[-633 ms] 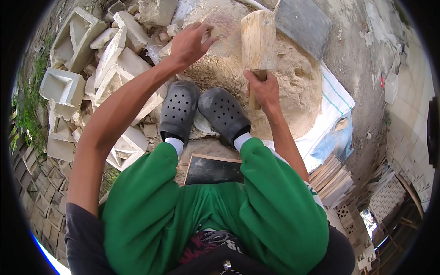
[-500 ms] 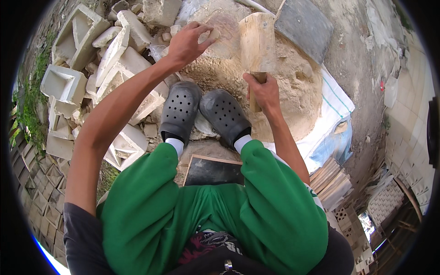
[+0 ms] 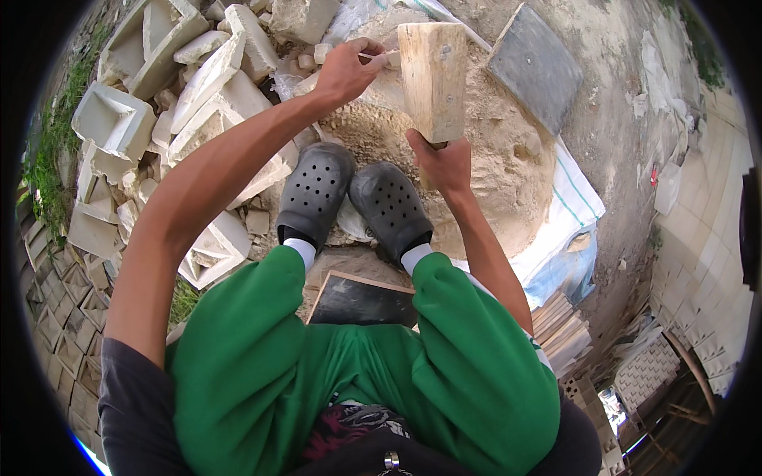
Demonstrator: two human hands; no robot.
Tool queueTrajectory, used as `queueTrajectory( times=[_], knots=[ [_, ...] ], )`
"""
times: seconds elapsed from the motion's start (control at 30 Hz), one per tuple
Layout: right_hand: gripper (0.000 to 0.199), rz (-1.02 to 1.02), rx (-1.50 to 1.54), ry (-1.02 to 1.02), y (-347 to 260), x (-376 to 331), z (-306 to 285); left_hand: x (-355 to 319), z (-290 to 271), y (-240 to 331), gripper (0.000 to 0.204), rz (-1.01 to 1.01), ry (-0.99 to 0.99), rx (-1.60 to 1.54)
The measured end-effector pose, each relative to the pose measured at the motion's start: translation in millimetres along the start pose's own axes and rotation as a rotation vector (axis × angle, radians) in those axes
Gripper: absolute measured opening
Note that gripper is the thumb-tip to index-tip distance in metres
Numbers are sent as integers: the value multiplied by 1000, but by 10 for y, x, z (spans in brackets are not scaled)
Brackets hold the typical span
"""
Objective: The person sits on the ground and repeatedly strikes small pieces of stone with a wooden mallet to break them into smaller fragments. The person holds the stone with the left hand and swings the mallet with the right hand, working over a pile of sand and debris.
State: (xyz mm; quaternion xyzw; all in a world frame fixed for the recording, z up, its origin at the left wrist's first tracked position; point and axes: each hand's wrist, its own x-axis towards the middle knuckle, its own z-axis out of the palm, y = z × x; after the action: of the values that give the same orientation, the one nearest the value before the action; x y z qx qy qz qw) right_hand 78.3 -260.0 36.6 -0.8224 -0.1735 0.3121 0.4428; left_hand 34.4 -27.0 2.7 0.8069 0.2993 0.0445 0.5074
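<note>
1. The right hand, just beyond and to the right of the grey shoes, is clenched around the handle of a wooden mallet. The mallet's head points away from the shoes.
2. The left hand is beyond the shoes. Its thumb and forefinger appear closed on a small pale piece; how firmly cannot be told, and part of the piece is hidden.
3. The pale piece lies farther beyond the shoes, just beside the mallet's head. Contact between the two cannot be confirmed.
4. A dusty, sand-coloured mound spreads beyond and to the right of the shoes, over a white sack. A dark slab lies farther off on that side.
5. Broken blocks are heaped to the left of the shoes.
6. Assessment: the left fingertips sit near the mallet's head and should be kept out of its path. A light pinch, a firm handle grip, short controlled strokes and feet held steady would be advisable.
</note>
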Motion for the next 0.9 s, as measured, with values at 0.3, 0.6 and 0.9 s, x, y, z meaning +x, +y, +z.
queueTrajectory(
  times=[0.3,0.6,0.9],
  knots=[
    [29,58,-1,-9,-275,-7,-171,61,28,-107,33,-6,-4,11],
    [23,103,96,14,-296,165,35,72,-9,7,34,-139,-52,27],
    [38,99,182,-6,-422,166,-191,62,0,-55,34,-106,-26,17]
  ],
)
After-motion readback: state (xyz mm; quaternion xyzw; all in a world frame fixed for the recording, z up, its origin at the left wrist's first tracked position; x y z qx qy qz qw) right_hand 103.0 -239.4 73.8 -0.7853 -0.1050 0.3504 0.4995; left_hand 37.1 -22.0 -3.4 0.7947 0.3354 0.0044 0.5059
